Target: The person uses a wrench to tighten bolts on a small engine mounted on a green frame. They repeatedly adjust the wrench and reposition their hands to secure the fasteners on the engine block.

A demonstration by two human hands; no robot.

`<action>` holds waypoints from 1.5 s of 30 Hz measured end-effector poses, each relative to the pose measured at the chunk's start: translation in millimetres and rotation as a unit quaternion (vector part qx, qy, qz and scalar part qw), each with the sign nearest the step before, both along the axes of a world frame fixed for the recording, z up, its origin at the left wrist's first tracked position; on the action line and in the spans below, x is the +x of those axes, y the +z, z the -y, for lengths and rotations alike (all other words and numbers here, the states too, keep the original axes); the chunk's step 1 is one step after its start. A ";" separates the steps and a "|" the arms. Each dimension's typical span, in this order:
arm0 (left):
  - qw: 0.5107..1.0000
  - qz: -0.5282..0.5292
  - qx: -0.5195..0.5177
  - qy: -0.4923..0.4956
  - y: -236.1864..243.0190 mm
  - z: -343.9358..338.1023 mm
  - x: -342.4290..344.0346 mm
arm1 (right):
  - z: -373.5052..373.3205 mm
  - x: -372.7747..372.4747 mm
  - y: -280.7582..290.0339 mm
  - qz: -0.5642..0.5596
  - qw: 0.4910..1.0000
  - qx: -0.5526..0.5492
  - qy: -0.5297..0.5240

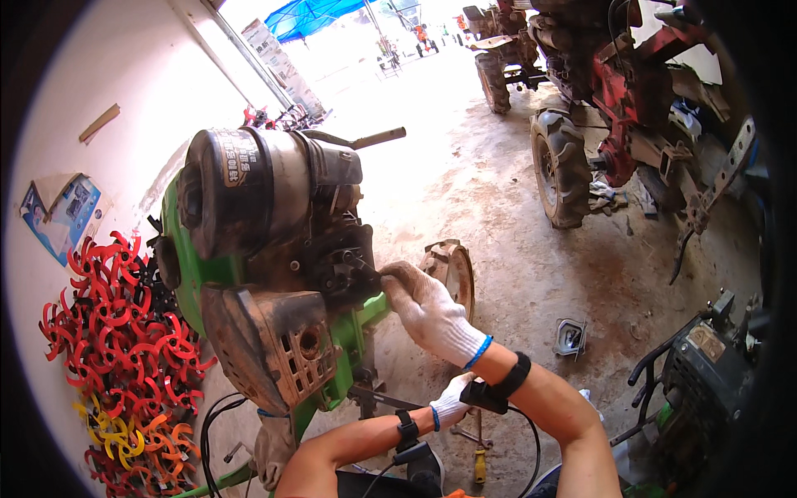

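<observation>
A small engine with a black cylindrical air cleaner [224, 191] and a dirty slotted cover [290, 340] sits on a green machine frame [342, 365]. My right hand [427, 315], in a white knit glove with blue cuff, is at the engine's right side. Its fingers are closed against the dark engine part [344, 278]; what they hold, if anything, I cannot make out. My left hand [452, 404], gloved likewise, is lower down, below my right wrist. Its fingers are hidden behind the black wrist strap device [486, 397].
Red, orange and yellow curved tiller blades [124, 324] are heaped along the left wall. A yellow-handled tool [480, 466] and a small metal tray [570, 337] lie on the floor. A red tractor [618, 108] stands at far right, another dark machine [701, 365] at near right.
</observation>
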State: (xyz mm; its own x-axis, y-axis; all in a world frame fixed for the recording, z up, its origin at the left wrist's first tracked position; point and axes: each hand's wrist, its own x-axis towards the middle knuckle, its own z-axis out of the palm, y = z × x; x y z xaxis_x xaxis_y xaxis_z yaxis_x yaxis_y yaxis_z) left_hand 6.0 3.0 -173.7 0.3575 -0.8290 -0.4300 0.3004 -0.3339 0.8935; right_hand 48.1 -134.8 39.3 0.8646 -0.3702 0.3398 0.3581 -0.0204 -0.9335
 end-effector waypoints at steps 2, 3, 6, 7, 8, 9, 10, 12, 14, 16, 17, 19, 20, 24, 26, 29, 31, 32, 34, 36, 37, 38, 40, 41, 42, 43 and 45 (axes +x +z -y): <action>0.998 -0.016 0.066 0.010 4.8 1.9 0.1 | 7.2 -6.6 9.0 -0.002 1.000 0.002 -0.025; 0.995 -0.038 0.081 0.038 7.4 2.9 0.5 | 13.3 -10.6 14.4 0.036 0.998 0.042 -0.027; 0.984 -0.073 0.140 0.088 14.6 6.6 0.8 | 31.1 -23.1 30.4 0.101 0.993 0.037 -0.040; 0.983 -0.065 0.150 0.085 16.7 7.5 0.7 | 38.1 -26.1 35.3 0.039 0.999 -0.003 -0.028; 0.982 -0.056 0.162 0.080 18.6 8.1 1.5 | 45.2 -27.2 40.1 0.023 0.998 -0.052 -0.011; 0.984 -0.051 0.154 0.078 19.9 8.3 1.0 | 49.9 -26.1 44.4 -0.007 0.998 -0.059 -0.005; 0.985 -0.049 0.146 0.076 20.8 8.7 1.6 | 53.7 -23.3 48.4 -0.006 0.997 -0.071 -0.001; 0.984 -0.050 0.153 0.075 21.8 7.9 1.7 | 62.2 -18.1 54.4 -0.003 0.989 -0.148 -0.012; 0.985 -0.054 0.141 0.082 22.2 6.3 2.4 | 70.1 -13.0 59.6 -0.028 0.960 -0.273 -0.047; 0.984 -0.060 0.139 0.090 22.8 4.9 3.5 | 75.1 -9.7 65.0 -0.017 0.959 -0.281 -0.023; 0.984 -0.063 0.144 0.087 23.4 4.3 4.1 | 77.8 -9.4 68.5 -0.028 0.952 -0.303 -0.017; 0.982 -0.068 0.153 0.082 25.0 4.0 5.8 | 82.4 -7.1 78.9 -0.029 0.941 -0.338 -0.006; 0.983 -0.068 0.153 0.081 25.9 4.0 6.7 | 84.3 -5.7 85.4 -0.032 0.931 -0.363 -0.009; 0.983 -0.064 0.152 0.078 26.9 4.8 8.3 | 94.8 -0.7 114.3 -0.067 0.915 -0.396 0.036; 0.984 -0.056 0.150 0.082 25.7 5.4 8.1 | 101.2 1.3 124.5 -0.110 0.909 -0.396 0.072; 0.983 -0.050 0.150 0.090 21.9 6.1 7.6 | 103.1 8.2 125.4 -0.139 0.923 -0.336 0.125; 0.982 -0.047 0.162 0.090 18.8 6.6 7.9 | 100.5 14.0 116.9 -0.115 0.934 -0.316 0.124; 0.983 -0.049 0.153 0.088 17.2 7.6 8.2 | 97.4 16.0 110.3 -0.088 0.940 -0.309 0.115; 0.984 -0.048 0.149 0.085 15.2 8.7 8.9 | 96.4 20.2 99.2 -0.055 0.945 -0.304 0.103; 0.984 -0.039 0.155 0.082 14.5 9.6 9.5 | 96.2 22.3 89.8 -0.052 0.947 -0.303 0.094; 0.983 -0.036 0.161 0.079 14.6 9.6 9.6 | 95.6 21.9 85.2 -0.048 0.951 -0.290 0.100; 0.982 -0.044 0.165 0.081 14.7 9.7 9.6 | 95.1 21.3 81.5 -0.049 0.954 -0.277 0.100; 0.980 -0.058 0.170 0.085 15.0 9.6 9.9 | 92.7 20.6 75.8 -0.038 0.959 -0.267 0.085; 0.981 -0.052 0.168 0.083 15.2 9.5 9.7 | 90.2 20.0 73.5 -0.028 0.961 -0.266 0.073; 0.982 -0.045 0.167 0.082 15.4 9.7 9.7 | 86.7 20.3 71.7 -0.016 0.962 -0.265 0.061; 0.982 -0.040 0.166 0.081 15.7 9.4 9.5 | 85.2 17.9 69.9 -0.033 0.968 -0.241 0.061; 0.981 -0.045 0.167 0.083 15.3 9.2 9.5 | 76.0 16.2 66.2 -0.058 0.978 -0.189 0.065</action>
